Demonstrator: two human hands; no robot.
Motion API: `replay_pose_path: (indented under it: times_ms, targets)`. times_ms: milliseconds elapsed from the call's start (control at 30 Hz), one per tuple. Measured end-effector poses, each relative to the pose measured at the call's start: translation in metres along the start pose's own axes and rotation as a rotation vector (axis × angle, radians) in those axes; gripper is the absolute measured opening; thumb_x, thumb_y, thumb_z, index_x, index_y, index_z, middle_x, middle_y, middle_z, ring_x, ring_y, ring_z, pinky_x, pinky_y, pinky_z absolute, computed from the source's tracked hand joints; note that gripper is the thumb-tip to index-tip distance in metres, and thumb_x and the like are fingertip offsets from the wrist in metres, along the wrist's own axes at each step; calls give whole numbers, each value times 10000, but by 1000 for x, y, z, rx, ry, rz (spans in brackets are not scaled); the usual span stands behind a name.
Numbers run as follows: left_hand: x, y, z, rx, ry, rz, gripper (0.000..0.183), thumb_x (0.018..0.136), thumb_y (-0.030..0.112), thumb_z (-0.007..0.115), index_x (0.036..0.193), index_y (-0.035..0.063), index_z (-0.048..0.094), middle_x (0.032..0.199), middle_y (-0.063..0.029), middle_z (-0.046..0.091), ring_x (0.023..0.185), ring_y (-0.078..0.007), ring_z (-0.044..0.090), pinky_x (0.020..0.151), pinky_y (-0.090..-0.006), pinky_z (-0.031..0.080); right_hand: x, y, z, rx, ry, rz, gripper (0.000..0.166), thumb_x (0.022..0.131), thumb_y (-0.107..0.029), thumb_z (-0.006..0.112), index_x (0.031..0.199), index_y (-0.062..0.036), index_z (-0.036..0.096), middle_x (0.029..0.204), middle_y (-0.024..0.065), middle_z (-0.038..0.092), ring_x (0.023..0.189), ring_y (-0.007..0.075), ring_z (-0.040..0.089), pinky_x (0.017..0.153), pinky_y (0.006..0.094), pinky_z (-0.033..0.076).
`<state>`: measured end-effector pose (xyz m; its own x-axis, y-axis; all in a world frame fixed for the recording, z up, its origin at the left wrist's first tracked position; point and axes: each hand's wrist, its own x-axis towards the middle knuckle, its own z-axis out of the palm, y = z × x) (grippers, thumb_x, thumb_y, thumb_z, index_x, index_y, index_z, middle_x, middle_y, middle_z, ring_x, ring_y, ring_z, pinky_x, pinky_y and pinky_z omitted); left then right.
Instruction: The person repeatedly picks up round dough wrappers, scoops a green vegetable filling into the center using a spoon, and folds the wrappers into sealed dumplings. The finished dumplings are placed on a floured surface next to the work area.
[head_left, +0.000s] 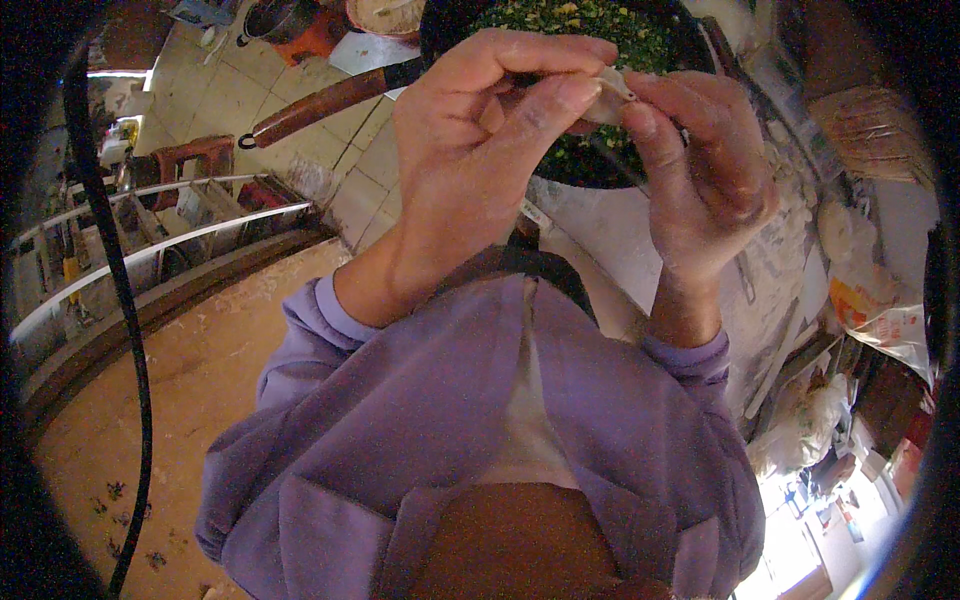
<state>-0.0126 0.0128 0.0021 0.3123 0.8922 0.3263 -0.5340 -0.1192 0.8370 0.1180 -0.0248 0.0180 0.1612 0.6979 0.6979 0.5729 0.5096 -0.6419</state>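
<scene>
Above a dark pan, my left hand (472, 150) and my right hand (705, 165) meet at a small pale dough dumpling (606, 111). The left thumb and fingers hold one side of it. At its other end, my right thumb and forefinger pinch the dough edge. My palms hide part of the dumpling, so I cannot tell whether its seam is fully closed. Chopped green filling (600, 161) with yellow bits lies in the pan beneath. The pan's brown wooden handle (322, 106) sticks out to the left, past my left hand.
A floured work surface (765, 262) runs along the right, with pale pieces on it. Plastic bags (870, 300) sit beyond its right edge. On the left stand a metal-edged rack (217, 217) and a reddish stool (195, 161). An orange object (307, 45) and a pot (274, 19) are at top left.
</scene>
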Motion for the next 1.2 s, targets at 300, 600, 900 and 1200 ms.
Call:
replay_pose_path:
  times_ms: [300,600,900,1200]
  targets:
    - [-2,-2,0,106,-35,16,142,792,8,534,928,-30,551,953,-108,571,806,-108,556,692,-204,464,-5,3,-2,-85,7,-24,124,610,19,651,720,-21,610,718,80,577,669,181,555,589,261,451]
    - [4,2,5,-89,62,-158,148,806,28,522,939,-35,542,913,-111,583,801,-133,568,684,-212,464,-5,6,-4,-224,16,-122,384,705,-101,651,1049,15,525,950,94,531,794,176,532,689,265,442]
    - [13,-1,5,459,-30,211,123,777,48,560,881,-15,575,872,-97,608,795,-142,580,704,-233,452,-25,14,17,576,105,377,387,679,-36,662,1050,-9,553,983,99,564,852,145,545,704,225,460]
    - [21,12,13,460,-94,289,192,723,54,608,906,-3,586,930,-119,594,872,-197,574,751,-263,441,-25,12,21,937,243,596,301,772,-118,594,1037,16,541,929,113,590,799,186,585,689,309,510]
